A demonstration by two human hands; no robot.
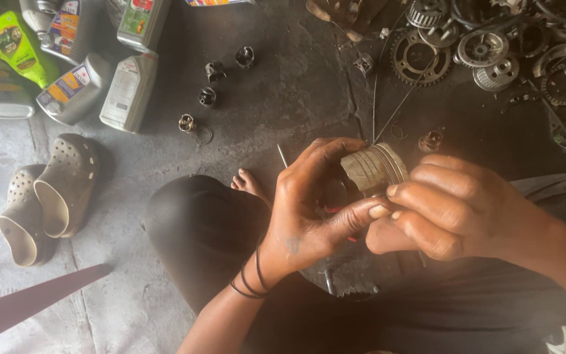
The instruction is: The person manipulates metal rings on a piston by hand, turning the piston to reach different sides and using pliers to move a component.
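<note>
One ridged grey metal piston [375, 166], held mid-frame above lap: left hand [309, 203] and right hand [450, 208] both curled closed on it. Floor: two beige perforated clogs [47, 196], four small dark metal fittings [212, 71].

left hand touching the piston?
Touching. The head view shows the left hand with its fingers curled over the grooved metal piston and its thumb underneath.

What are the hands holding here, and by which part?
A grooved metal piston: the left hand pinches its upper side and skirt end, while the right hand grips its lower edge.
</note>
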